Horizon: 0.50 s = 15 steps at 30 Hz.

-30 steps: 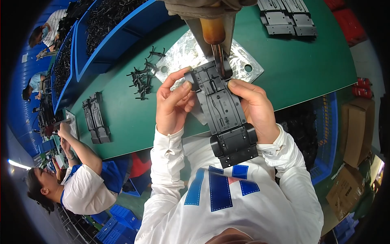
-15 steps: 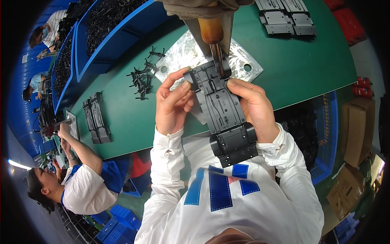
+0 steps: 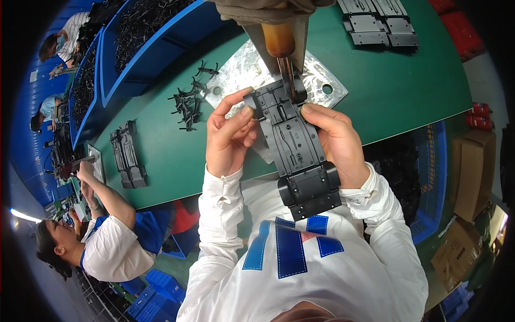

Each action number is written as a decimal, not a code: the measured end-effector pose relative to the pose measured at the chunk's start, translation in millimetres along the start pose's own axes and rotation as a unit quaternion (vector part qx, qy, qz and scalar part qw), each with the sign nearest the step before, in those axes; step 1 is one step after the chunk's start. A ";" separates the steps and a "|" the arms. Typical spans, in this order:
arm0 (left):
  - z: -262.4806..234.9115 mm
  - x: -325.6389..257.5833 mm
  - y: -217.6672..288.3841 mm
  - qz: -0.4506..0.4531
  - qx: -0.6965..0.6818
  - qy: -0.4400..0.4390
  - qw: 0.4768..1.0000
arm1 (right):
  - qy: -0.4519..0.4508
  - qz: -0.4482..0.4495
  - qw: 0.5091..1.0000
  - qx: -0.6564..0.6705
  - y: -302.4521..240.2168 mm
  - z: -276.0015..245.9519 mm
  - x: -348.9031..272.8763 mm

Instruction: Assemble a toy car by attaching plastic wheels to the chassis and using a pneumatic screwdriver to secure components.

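A long black plastic toy-car chassis (image 3: 295, 142) is held in both my hands, slanting from the tool at its far end down toward my shirt. My left hand (image 3: 230, 134) pinches its far left corner between thumb and fingers. Along the right edge, my right hand (image 3: 339, 142) grips it with the thumb on top; the other fingers are partly hidden beneath. A metal rod (image 3: 287, 75) under an amber sleeve (image 3: 279, 42) points down onto the far end of the chassis. Whether its tip touches is unclear. Beneath lies a scuffed metal plate (image 3: 236, 70) with round holes.
Small black bracket-like parts (image 3: 188, 104) lie left of the plate on the green table (image 3: 166, 150). More chassis pieces (image 3: 127, 155) sit at left and others (image 3: 381, 24) at far right. A blue bin (image 3: 155, 48) holds black parts. A co-worker (image 3: 112, 241) works at left.
The chassis and both hands have shifted very slightly to the right. My grip on it is the same.
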State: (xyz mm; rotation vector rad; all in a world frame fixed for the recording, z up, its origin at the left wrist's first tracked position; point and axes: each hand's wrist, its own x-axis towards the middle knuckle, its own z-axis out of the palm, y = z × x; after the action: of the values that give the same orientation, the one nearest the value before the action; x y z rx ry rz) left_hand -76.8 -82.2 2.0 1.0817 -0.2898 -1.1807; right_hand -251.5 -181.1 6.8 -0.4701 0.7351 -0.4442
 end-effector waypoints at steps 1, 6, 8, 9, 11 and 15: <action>0.3 0.1 0.1 0.000 0.000 0.000 1.000 | 0.000 0.000 1.000 0.000 0.0 -0.5 0.3; -0.6 0.1 0.5 -0.005 -0.011 -0.006 1.000 | -0.015 -0.003 1.000 -0.006 -2.6 0.7 -0.8; -0.7 -0.5 -0.1 -0.005 -0.009 -0.001 1.000 | -0.009 0.000 1.000 -0.009 -1.0 -0.6 0.3; -0.2 -0.1 -0.2 -0.008 -0.008 0.004 1.000 | -0.002 0.003 1.000 -0.012 -0.3 -2.1 1.0; 0.5 -1.1 -0.2 -0.018 -0.004 0.006 1.000 | -0.002 0.011 1.000 -0.004 2.7 -6.5 1.7; 0.0 -5.9 -3.1 -0.037 0.002 0.010 0.999 | -0.001 0.025 0.999 0.021 9.7 -12.1 -3.4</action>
State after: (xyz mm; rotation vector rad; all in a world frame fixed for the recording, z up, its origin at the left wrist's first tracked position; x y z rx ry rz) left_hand -81.0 -77.2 1.5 1.1139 -0.2384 -1.2344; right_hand -260.3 -174.5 -4.6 -0.4126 0.7323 -0.4113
